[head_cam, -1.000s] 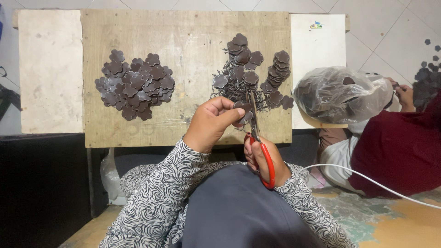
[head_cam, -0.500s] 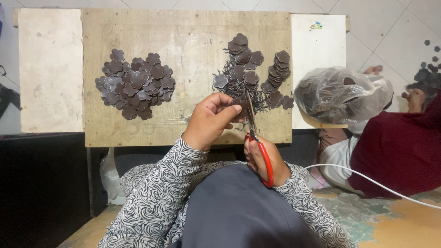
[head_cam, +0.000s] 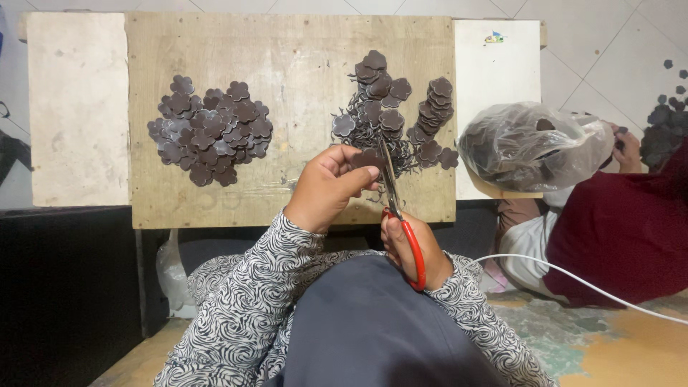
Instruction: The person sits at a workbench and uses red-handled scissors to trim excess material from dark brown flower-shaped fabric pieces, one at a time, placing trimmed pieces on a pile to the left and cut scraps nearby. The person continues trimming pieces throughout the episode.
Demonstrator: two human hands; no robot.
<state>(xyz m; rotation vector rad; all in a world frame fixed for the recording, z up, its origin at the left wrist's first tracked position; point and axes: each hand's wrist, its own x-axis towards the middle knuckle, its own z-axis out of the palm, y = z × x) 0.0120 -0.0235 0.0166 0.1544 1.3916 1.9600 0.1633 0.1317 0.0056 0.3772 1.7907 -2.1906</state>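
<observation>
A small dark brown flower-shaped piece (head_cam: 367, 158) was pinched flat between the fingers of the left hand (head_cam: 331, 188), above the near edge of the tabletop. Red-handled scissors (head_cam: 398, 215) were held upright in the right hand (head_cam: 414, 247), the thin metal blades pointing away and set against the right edge of the piece. Whether the blades were closed could not be told.

Red handles on the scissors (head_cam: 407, 240). Dark brown flower-shaped cutouts (head_cam: 209, 130) heaped on the pale tan wooden board (head_cam: 294, 79), centre frame. Black-and-white swirl print on the sleeves (head_cam: 244, 301), a slate-grey lap cloth (head_cam: 373, 330), and a maroon garment (head_cam: 620, 229) at right.
</observation>
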